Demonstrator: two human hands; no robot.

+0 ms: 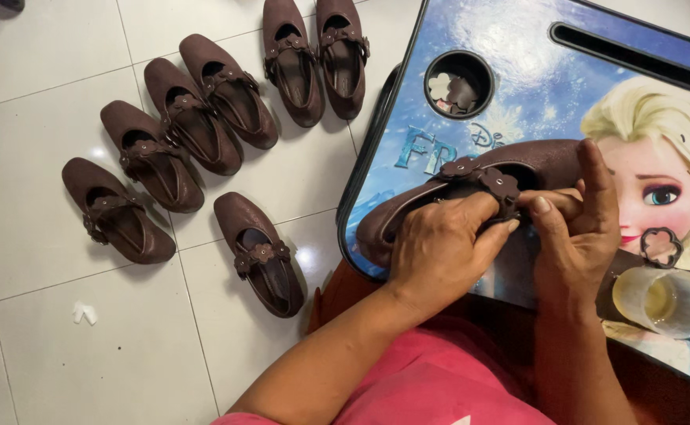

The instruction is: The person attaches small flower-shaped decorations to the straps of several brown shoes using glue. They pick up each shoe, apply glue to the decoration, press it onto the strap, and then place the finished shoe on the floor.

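Observation:
A dark brown flat shoe lies on its side across a blue printed lap tray. My left hand wraps over the shoe's middle, thumb pressed near the strap. Against the strap's brown flower ornaments my right hand pinches with thumb and fingers, index finger raised. Both hands grip the same shoe.
Several matching brown shoes sit in a row on the white tiled floor, one closer to me. The tray's round cup hole holds loose flower pieces. A single flower piece and a small jar of yellowish liquid rest at right.

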